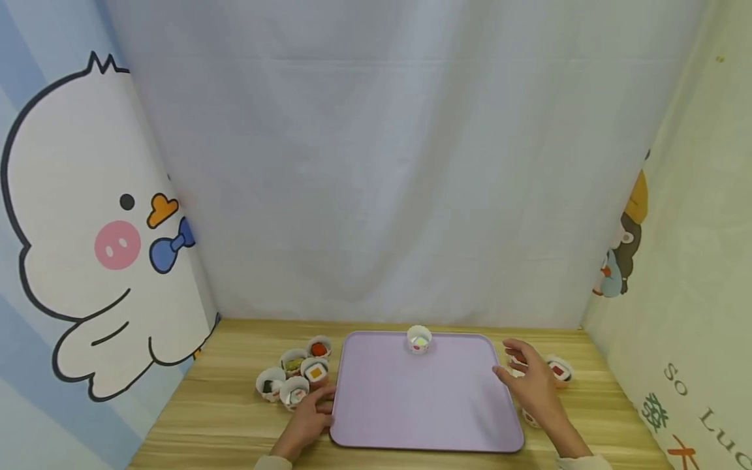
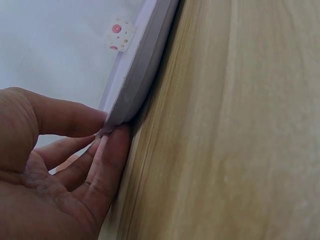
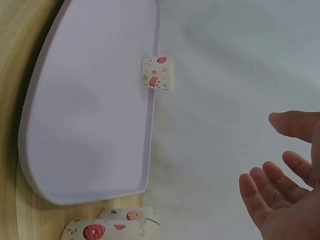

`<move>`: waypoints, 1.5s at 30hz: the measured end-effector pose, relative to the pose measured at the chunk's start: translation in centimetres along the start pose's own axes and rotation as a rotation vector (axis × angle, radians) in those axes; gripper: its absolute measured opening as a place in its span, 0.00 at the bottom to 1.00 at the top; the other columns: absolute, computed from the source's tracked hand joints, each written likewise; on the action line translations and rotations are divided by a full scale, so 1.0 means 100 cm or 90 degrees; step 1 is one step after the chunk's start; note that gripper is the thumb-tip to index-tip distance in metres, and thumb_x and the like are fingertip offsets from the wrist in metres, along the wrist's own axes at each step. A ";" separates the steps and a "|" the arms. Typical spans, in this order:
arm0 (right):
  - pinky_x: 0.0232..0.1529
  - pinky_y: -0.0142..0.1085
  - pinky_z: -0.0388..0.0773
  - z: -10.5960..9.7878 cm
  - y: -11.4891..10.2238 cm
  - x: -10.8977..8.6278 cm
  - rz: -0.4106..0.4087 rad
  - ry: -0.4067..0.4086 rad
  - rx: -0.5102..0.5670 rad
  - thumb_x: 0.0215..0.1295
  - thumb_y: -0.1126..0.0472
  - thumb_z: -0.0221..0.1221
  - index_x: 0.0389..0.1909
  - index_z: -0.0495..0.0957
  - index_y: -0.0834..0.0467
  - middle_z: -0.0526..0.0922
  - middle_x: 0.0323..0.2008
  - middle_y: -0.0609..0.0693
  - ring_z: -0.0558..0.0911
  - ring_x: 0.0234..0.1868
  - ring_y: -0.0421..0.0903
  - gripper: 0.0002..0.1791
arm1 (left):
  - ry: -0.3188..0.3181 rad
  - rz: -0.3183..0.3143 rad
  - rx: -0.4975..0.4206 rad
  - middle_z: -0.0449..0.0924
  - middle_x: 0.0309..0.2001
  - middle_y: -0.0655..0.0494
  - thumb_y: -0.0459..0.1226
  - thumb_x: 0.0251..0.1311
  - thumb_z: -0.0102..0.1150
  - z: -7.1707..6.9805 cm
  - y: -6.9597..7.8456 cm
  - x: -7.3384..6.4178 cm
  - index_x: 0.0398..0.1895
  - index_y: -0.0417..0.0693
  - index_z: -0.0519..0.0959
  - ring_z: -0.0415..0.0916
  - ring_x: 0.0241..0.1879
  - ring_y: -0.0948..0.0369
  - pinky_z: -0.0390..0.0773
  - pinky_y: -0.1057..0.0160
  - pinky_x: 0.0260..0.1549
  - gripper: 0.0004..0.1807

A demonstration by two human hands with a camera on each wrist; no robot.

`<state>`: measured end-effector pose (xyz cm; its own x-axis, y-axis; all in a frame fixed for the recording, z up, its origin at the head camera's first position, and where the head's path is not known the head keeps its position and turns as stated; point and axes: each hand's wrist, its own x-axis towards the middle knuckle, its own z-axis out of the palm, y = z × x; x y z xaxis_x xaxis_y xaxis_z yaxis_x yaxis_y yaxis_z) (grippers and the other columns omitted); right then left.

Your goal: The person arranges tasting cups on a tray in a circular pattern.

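A shallow lilac tray [image 1: 423, 398] lies on the wooden table. My left hand [image 1: 307, 418] is at its left side; in the left wrist view the thumb [image 2: 75, 117] is on top of the rim and the fingers are under it, pinching the tray edge [image 2: 132, 85]. A patterned paper cup [image 1: 418, 347] with a small pale piece inside stands at the tray's back edge. My right hand [image 1: 536, 385] hovers by the tray's right side, fingers spread and holding nothing, as the right wrist view also shows. It partly hides some paper cups on that side.
Left of the tray several paper cups [image 1: 294, 395] cluster, each with a small coloured piece inside. On the right stand more cups, one [image 1: 559, 371] with a red-and-white piece. A pale curtain [image 1: 376, 196] hangs behind the table, with printed cloth at both sides.
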<state>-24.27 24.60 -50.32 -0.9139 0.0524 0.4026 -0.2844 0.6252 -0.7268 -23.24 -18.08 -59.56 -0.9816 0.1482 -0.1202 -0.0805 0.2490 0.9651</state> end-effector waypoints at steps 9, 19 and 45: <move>0.45 0.26 0.79 -0.020 0.011 -0.012 0.000 0.036 -0.042 0.55 0.65 0.69 0.58 0.74 0.64 0.83 0.48 0.59 0.68 0.44 0.15 0.28 | 0.006 -0.001 0.007 0.73 0.56 0.31 0.20 0.44 0.54 -0.001 -0.003 -0.001 0.64 0.28 0.67 0.80 0.47 0.52 0.82 0.59 0.34 0.36; 0.48 0.29 0.79 -0.040 0.024 -0.024 0.108 0.005 -0.060 0.59 0.54 0.68 0.63 0.69 0.62 0.76 0.60 0.62 0.81 0.54 0.47 0.34 | 0.002 -0.008 0.005 0.72 0.58 0.30 0.20 0.45 0.54 -0.002 -0.006 0.000 0.65 0.28 0.67 0.79 0.48 0.51 0.83 0.57 0.35 0.36; 0.57 0.55 0.74 -0.036 0.080 -0.049 0.211 -0.133 -0.025 0.51 0.60 0.73 0.69 0.52 0.72 0.65 0.64 0.74 0.69 0.62 0.73 0.52 | 0.012 -0.008 0.009 0.73 0.57 0.29 0.19 0.45 0.53 0.001 -0.007 0.004 0.65 0.27 0.66 0.79 0.47 0.50 0.83 0.56 0.34 0.36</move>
<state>-21.04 32.14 -56.16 -0.9947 0.1002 0.0250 0.0441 0.6308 -0.7747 -23.60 -18.13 -60.33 -0.9836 0.1274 -0.1275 -0.0903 0.2640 0.9603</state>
